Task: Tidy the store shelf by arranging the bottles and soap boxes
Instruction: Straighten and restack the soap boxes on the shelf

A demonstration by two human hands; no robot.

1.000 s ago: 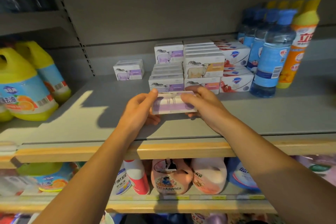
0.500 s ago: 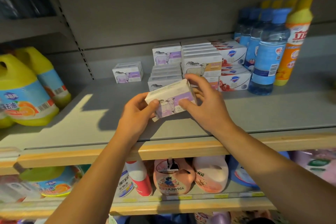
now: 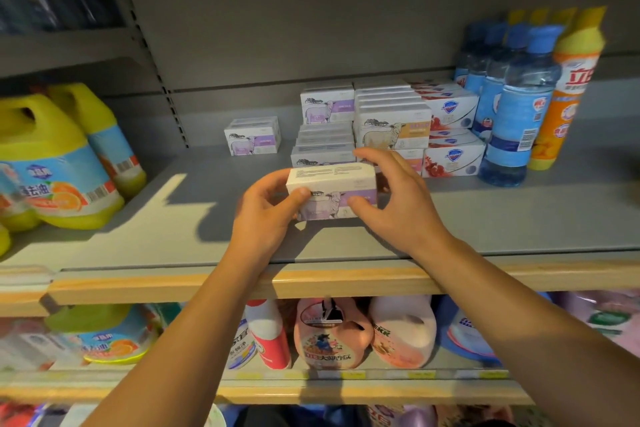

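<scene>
A white and purple soap box (image 3: 331, 189) with a sheep picture is held just above the grey shelf (image 3: 519, 218), front face toward me. My left hand (image 3: 266, 215) grips its left end, thumb on the front. My right hand (image 3: 398, 198) holds its right end, fingers over the top and thumb on the front. Behind it stand stacks of purple soap boxes (image 3: 325, 135), orange sheep boxes (image 3: 394, 130) and red and white boxes (image 3: 450, 135). One purple box (image 3: 252, 135) stands alone to the left. Blue bottles (image 3: 516, 114) stand at the right.
An orange bottle with a yellow cap (image 3: 568, 87) stands beside the blue ones. Yellow detergent jugs (image 3: 52, 163) fill the shelf's left end. The lower shelf holds pink and white jugs (image 3: 332, 333). A wooden strip (image 3: 173, 284) edges the shelf front.
Both hands lifted the purple box off the shelf and turned it from flat and tilted to level, its sheep face now toward me, closer to the stacks.
</scene>
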